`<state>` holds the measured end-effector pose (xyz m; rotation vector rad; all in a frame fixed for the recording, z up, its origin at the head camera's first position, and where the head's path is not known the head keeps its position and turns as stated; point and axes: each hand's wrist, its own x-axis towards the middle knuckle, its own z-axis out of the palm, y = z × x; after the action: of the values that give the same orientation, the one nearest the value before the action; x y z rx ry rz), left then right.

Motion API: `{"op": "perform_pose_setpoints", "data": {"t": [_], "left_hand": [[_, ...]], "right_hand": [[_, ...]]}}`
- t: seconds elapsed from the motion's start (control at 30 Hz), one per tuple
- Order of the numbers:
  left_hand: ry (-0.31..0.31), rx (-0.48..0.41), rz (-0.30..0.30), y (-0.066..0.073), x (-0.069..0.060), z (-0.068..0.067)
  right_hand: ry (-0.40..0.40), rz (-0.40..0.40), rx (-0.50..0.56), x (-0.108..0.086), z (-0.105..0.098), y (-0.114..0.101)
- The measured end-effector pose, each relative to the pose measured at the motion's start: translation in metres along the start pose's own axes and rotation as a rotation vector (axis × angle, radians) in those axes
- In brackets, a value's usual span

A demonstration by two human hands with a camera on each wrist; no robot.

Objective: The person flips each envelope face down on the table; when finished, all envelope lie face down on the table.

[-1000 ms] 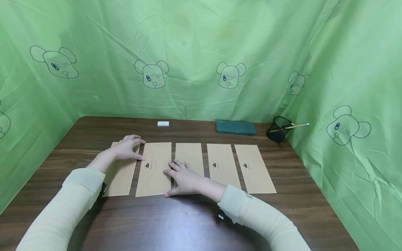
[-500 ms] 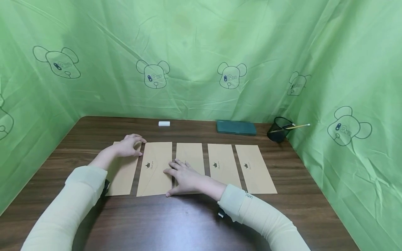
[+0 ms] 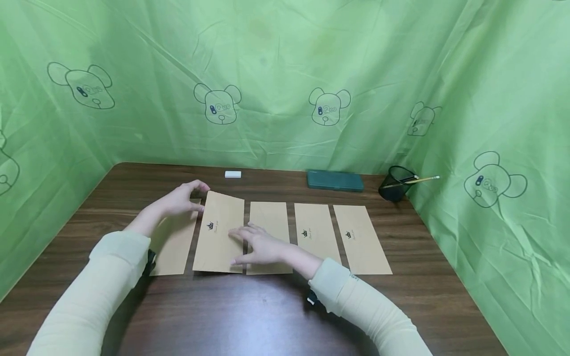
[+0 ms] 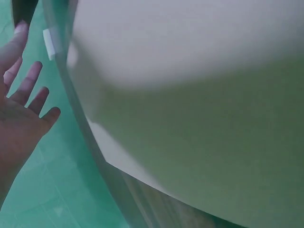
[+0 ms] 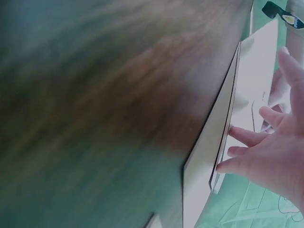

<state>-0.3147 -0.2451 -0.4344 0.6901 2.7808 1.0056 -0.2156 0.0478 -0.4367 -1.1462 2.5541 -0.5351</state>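
Observation:
Several brown paper envelopes lie in a row. The second envelope from the left [image 3: 218, 247], printed with a small crown, has its far left corner raised off the table. My left hand [image 3: 178, 200] pinches that envelope by its left edge near the corner. In the left wrist view, the other fingers of the left hand [image 4: 21, 118] are spread. My right hand [image 3: 262, 247] is above the third envelope [image 3: 271, 212], its spread fingers over the second envelope's right edge. Whether its fingertips press on the paper is hard to tell.
The leftmost envelope [image 3: 171, 252] lies under my left forearm. Further right lie two more envelopes. A white eraser [image 3: 233, 174], a green case [image 3: 335, 181] and a black pen cup [image 3: 394, 185] with pencils stand at the back. Green curtains [image 3: 276, 59] enclose the wooden table [image 3: 213, 316].
My left hand has risen slightly, lifting the second envelope's far left corner from the table. The right hand has lifted a little and its fingers have shifted slightly; the other envelopes stay put.

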Motion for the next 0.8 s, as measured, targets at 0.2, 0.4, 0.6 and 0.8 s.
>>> {"op": "perform_pose_setpoints", "data": {"t": [0.2, 0.4, 0.6, 0.8], "left_hand": [[0.032, -0.016, 0.051, 0.007, 0.007, -0.006], [0.042, -0.012, 0.076, 0.02, 0.012, -0.01], [0.049, -0.077, 0.112, 0.035, 0.02, -0.009], [0.008, -0.132, 0.147, 0.05, 0.027, -0.002]], "right_hand": [[0.042, -0.003, 0.154, 0.003, -0.005, -0.005], [0.055, 0.011, 0.344, 0.007, -0.012, -0.01], [0.097, -0.002, 0.516, 0.011, -0.017, -0.015], [0.089, 0.02, 0.699, 0.008, -0.025, -0.017]]}}
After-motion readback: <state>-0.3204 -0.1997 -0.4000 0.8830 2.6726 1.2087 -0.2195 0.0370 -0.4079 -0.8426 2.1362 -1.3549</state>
